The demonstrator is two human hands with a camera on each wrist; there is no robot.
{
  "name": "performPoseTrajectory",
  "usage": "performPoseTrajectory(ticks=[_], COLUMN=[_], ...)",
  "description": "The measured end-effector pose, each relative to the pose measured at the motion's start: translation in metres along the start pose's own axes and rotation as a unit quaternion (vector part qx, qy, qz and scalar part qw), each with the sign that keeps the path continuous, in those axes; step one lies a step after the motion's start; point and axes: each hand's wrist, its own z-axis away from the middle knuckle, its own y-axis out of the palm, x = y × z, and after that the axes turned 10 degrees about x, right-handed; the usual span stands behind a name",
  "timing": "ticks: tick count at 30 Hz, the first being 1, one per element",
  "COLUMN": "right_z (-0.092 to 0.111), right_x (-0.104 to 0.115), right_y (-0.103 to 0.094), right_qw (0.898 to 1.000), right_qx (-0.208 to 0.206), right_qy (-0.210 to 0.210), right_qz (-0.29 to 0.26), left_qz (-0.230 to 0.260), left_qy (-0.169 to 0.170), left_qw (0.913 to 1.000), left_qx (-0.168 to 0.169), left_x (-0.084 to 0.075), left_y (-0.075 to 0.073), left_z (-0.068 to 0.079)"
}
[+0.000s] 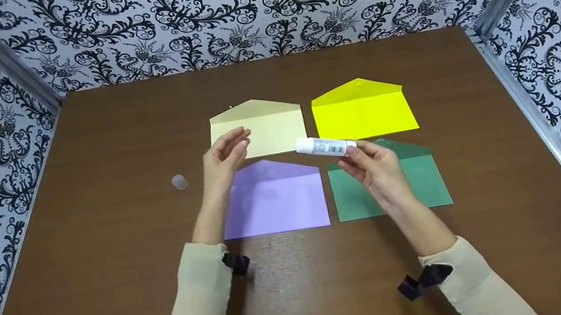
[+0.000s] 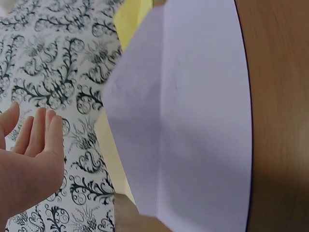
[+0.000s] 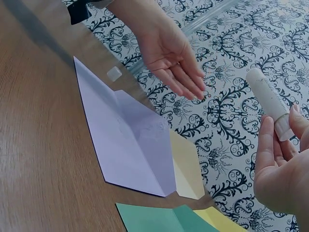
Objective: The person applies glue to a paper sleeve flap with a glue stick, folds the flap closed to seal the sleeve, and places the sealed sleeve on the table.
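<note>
Glue stick [image 1: 325, 146] is up off the bench [image 1: 107, 209], by the head view roughly level with the gap between two rows of envelopes. Four of those, flaps unfolded toward the far side: lilac envelope [image 1: 277, 203] and green envelope [image 1: 356, 199] near, cream envelope [image 1: 276, 132] and yellow envelope [image 1: 365, 117] behind. Right hand [image 1: 381, 170] pinches the stick at one end, thumb against fingers; left hand [image 1: 221, 161] is empty, fingers fairly straight, thumb apart. I'd say step in hand is handling the stick: low grip is sound, leaves the far end clear; light squeeze, no tip over paper until aimed. Left is best used to pin paper by its edge. Small clear cap [image 1: 180, 182] lies left of the envelopes; mind it, could roll.
</note>
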Motion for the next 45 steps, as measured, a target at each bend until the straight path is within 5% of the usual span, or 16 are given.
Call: performPoseTrajectory(ticks=[6,10,13,19,23,33,45], right_z=[0.000,0.000,0.000,0.000,-0.002,-0.009,-0.041], right_x=[0.000,0.001,0.002,0.003,0.003,0.011,0.041], right_y=[-0.001,-0.002,-0.002,-0.001,-0.001,0.001,0.015], right_qw=[1.000,1.000,1.000,1.000,1.000,0.999,0.995], right_qx=[0.000,0.000,0.005,-0.001,0.001,0.011,0.051], right_qy=[-0.001,0.003,0.004,0.004,0.009,-0.006,-0.035], right_qz=[0.003,0.000,-0.001,0.006,0.013,0.030,0.078], left_qz=[-0.143,-0.254,-0.354,-0.519,-0.568,-0.605,-0.596], left_qy=[0.025,0.006,-0.025,-0.070,-0.076,-0.058,-0.068], left_qw=[0.9894,0.9669,0.9338,0.8454,0.8120,0.7839,0.7876], left_qx=[0.006,0.022,0.048,0.106,0.110,0.128,0.142], left_x=[0.008,0.011,0.010,0.007,0.013,0.031,0.038], left_y=[-0.011,-0.014,-0.016,-0.021,-0.028,-0.040,-0.046], left_z=[-0.009,-0.014,-0.018,-0.033,-0.040,-0.048,-0.055])
